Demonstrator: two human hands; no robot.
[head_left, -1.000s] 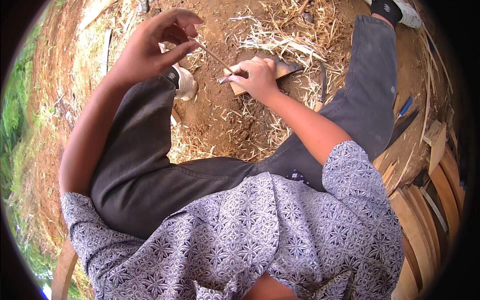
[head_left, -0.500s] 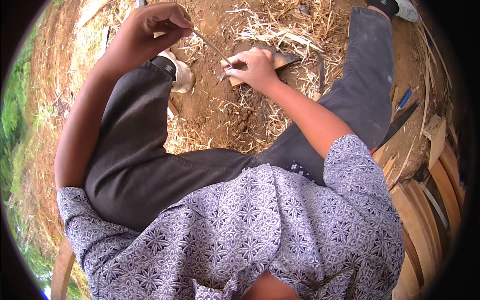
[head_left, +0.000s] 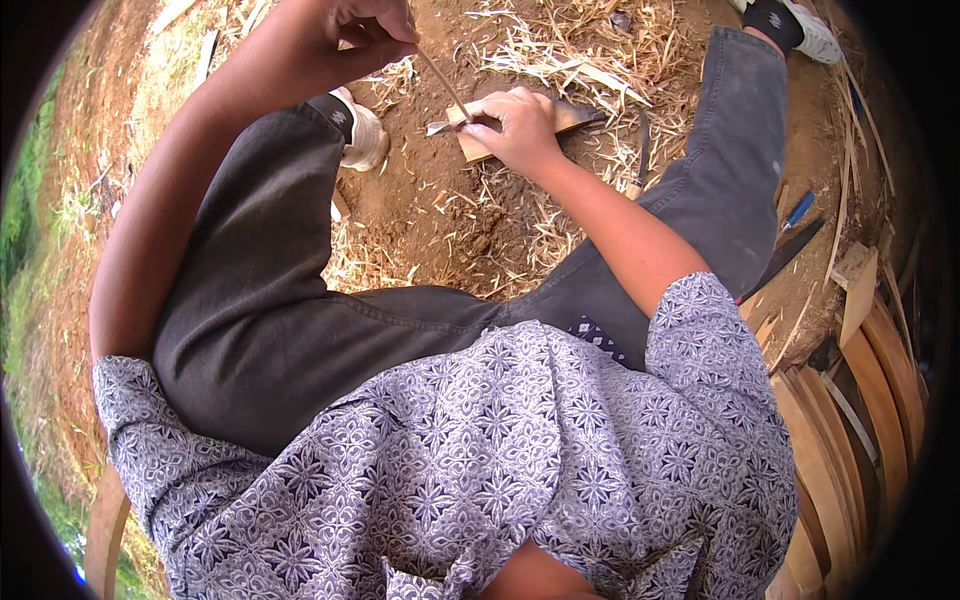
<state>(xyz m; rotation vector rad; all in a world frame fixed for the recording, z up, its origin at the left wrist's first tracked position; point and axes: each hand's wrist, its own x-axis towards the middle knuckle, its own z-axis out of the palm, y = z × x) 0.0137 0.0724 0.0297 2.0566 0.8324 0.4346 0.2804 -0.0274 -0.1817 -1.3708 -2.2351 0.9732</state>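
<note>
My left hand (head_left: pixel 365 30), at the top edge, is closed in a pinch on the upper end of a thin wooden stick (head_left: pixel 442 82). The stick slants down to my right hand (head_left: pixel 522 132), whose thumb and fingers close around its lower end. Beneath that hand lies a flat piece of light wood (head_left: pixel 474 149) on the ground. A small grey metal tip (head_left: pixel 438 128) pokes out to the left of my right thumb. Beyond the fingers, a dark tapering piece (head_left: pixel 580 113) reaches right; my hand hides whether it joins the metal tip.
Wood shavings (head_left: pixel 560 60) litter the soil between my legs. A curved dark blade (head_left: pixel 643 150) lies by my right leg. Further right are a blue-handled tool (head_left: pixel 800 207), a long dark blade (head_left: pixel 790 255) and stacked curved wooden strips (head_left: pixel 835 430).
My left hand has moved right and slightly up, so the stick stands steeper. The right hand has shifted a little to the right, and more of the metal tip shows.
</note>
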